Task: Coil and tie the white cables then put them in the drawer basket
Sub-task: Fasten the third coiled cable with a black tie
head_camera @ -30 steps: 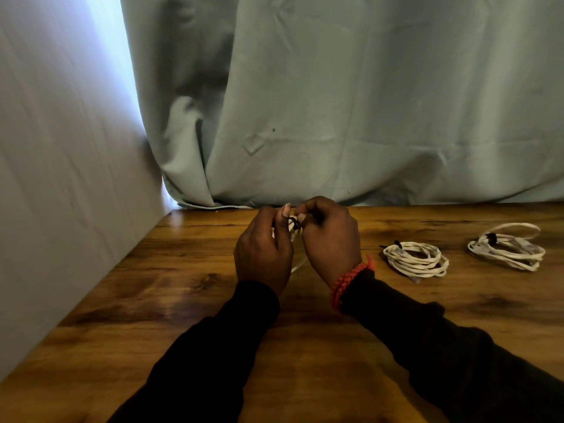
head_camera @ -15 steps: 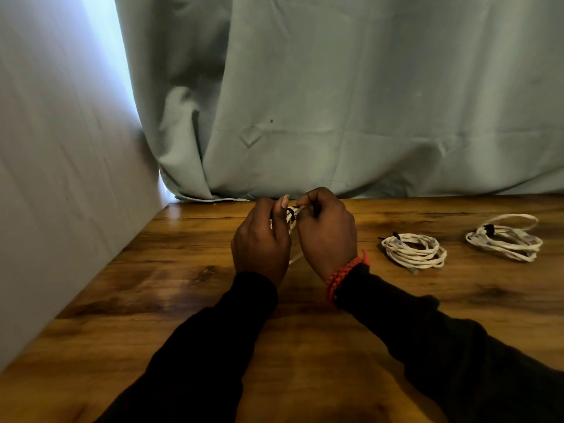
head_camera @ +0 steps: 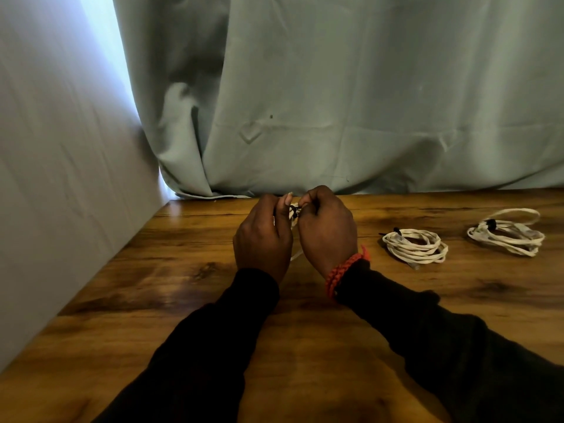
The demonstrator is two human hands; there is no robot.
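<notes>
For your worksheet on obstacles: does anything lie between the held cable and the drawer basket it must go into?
Cannot be judged: no basket is in view. Both hands, left hand and right hand, grip the cable; two tied coils lie on the table to the right.

Both hands hide most of the held cable (head_camera: 293, 215); its black tie (head_camera: 294, 208) (barely a speck) is too small to read.

left hand (head_camera: 263, 239) and right hand (head_camera: 328, 232) pinching white cable (head_camera: 294, 216), two tied coils (head_camera: 415, 245) right
</notes>
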